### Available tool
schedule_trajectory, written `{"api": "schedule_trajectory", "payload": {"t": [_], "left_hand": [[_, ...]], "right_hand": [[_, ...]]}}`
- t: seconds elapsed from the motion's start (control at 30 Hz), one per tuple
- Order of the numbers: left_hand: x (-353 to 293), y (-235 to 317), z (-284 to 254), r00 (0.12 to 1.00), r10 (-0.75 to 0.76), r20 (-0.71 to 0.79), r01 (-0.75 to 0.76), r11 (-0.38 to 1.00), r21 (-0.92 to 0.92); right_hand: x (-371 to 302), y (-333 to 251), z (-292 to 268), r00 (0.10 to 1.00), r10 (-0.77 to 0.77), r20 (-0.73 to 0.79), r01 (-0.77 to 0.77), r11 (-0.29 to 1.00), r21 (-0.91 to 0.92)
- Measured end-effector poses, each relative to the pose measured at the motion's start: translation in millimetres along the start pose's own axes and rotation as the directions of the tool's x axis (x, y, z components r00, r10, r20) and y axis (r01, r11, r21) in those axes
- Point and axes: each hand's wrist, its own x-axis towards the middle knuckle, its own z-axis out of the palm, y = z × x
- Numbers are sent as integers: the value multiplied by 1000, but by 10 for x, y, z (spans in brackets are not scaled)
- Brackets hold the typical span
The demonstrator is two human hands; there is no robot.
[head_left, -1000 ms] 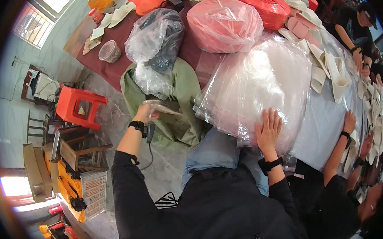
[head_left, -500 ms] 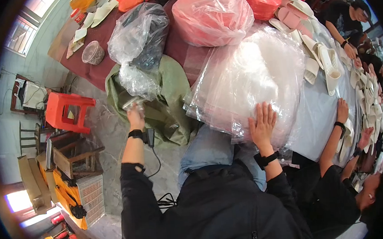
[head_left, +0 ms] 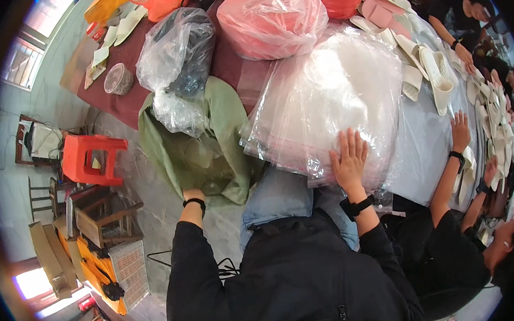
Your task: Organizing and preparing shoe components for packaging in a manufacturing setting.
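My right hand (head_left: pixel 350 158) lies flat, fingers stretched out, on a stack of clear plastic bags (head_left: pixel 330 100) with pinkish lower edges. The stack covers the near part of the table in front of me. At the near rim of an olive-green sack (head_left: pixel 229 112), my left hand (head_left: pixel 192 194) shows only its back by the wrist. Its fingers are hidden behind the sack's edge, so whether they hold anything is not visible. A crumpled clear plastic bag (head_left: pixel 177 109) hangs from the table over the mouth of the sack.
A pink plastic-wrapped bundle (head_left: pixel 272 21) and a small round tub (head_left: pixel 118 79) stand on the dark red cloth. Cream sandals (head_left: pixel 437 79) are heaped to the right, where co-workers' hands (head_left: pixel 460 131) reach in. A red stool (head_left: pixel 95 160) is at left.
My left hand has moved down from the sack's mouth, where something clear was at its fingers, to behind the near rim. My right hand stays flat on the bags.
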Motion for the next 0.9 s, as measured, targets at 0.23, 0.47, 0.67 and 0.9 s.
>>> {"api": "schedule_trajectory", "payload": {"t": [0.23, 0.47, 0.67, 0.9], "left_hand": [[-228, -674, 38, 830, 298, -472, -356, 934, -38], [-888, -1466, -644, 981, 71, -180, -121, 951, -286], [-1547, -692, -1300, 676, 353, -646, -572, 805, -159], [-2144, 614, -2267, -125, 395, -910, -829, 462, 315]], "right_hand": [[18, -20, -44, 998, 30, 60, -31, 999, 24], [141, -105, -222, 993, 86, 75, -91, 993, 75], [239, -171, -187, 991, 134, 9, -135, 988, 70], [197, -247, -289, 994, 109, 29, -110, 993, 44]]}}
